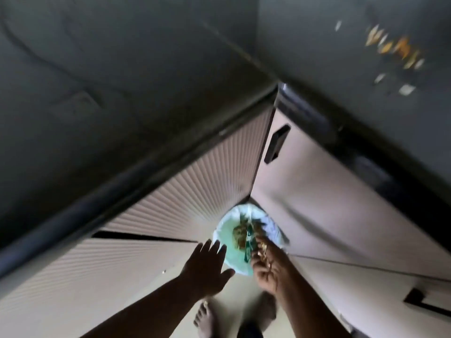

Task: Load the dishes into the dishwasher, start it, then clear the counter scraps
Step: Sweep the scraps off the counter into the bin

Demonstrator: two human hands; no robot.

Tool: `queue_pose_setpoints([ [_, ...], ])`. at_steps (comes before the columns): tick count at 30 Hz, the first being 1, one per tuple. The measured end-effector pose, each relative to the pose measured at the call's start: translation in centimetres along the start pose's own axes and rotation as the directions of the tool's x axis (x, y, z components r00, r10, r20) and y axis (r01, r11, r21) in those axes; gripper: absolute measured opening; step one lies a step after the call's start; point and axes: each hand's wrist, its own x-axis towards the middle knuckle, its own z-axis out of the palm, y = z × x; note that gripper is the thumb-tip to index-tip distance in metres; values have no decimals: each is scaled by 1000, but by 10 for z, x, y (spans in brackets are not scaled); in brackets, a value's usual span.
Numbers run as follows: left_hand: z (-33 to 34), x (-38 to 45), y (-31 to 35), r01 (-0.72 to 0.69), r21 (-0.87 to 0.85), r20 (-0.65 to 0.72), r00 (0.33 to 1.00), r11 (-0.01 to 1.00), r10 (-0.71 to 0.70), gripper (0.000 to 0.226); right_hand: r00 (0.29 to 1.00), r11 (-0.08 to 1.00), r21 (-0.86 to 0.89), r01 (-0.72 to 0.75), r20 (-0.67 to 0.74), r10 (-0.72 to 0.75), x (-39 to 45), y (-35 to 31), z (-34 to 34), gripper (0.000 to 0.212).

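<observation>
Two bare feet [205, 318] stand on the pale floor [234, 291] at the bottom of the view, below both forearms. Above them the left hand [207, 267] is held flat with its fingers [214, 247] straight and slightly spread, holding nothing, the tips just short of the near rim of a round bin lined with a pale green plastic bag [220, 234]. The right hand [268, 267] is cupped over the bin's right side, its fingers [258, 242] curled round a small clump of yellow-brown food scraps [263, 250] that sits between the fingers and the palm. Just past those fingertips, more brownish scraps [240, 234] lie inside the bag, with a few dark green bits beside them.

Beyond the bin, ribbed beige cabinet fronts [207, 172] meet a smooth beige cabinet door with a dark recessed handle [277, 146] at an inner corner. Farthest away, the dark grey counter [122, 93] runs along both sides of that corner; on its right-hand stretch, well apart from both hands, a blurred scatter of orange and white peelings [395, 52] rests on the surface.
</observation>
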Motion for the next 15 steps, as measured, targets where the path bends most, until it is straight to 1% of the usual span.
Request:
queue_pose_setpoints([
  [2,17,23,0,29,23,25,999,999,-30,86,982,997,-75,35,-181,-48,47,-7,-10,21],
  [3,24,31,1,32,14,38,999,999,-33,77,967,992,-115,46,-243,-73,66,-11,-13,24],
  [4,30,37,1,34,-3,39,999,999,-34,73,952,987,-152,57,-290,-100,82,-14,-14,28],
  [6,40,46,3,53,-22,52,997,998,-52,72,923,976,-208,65,-360,-138,102,-18,-15,32],
  [8,46,49,3,78,-58,70,995,995,-74,72,893,969,-220,116,-403,-199,115,-22,-13,29],
  [10,48,48,2,86,-86,71,994,993,-80,71,878,964,-223,148,-419,-232,124,-24,-14,28],
  [13,46,45,1,110,-114,66,992,987,-103,71,877,949,-286,132,-412,-246,128,-27,-20,43],
  [15,42,43,0,115,-130,54,993,985,-109,72,868,941,-304,148,-417,-271,124,-31,-22,44],
])
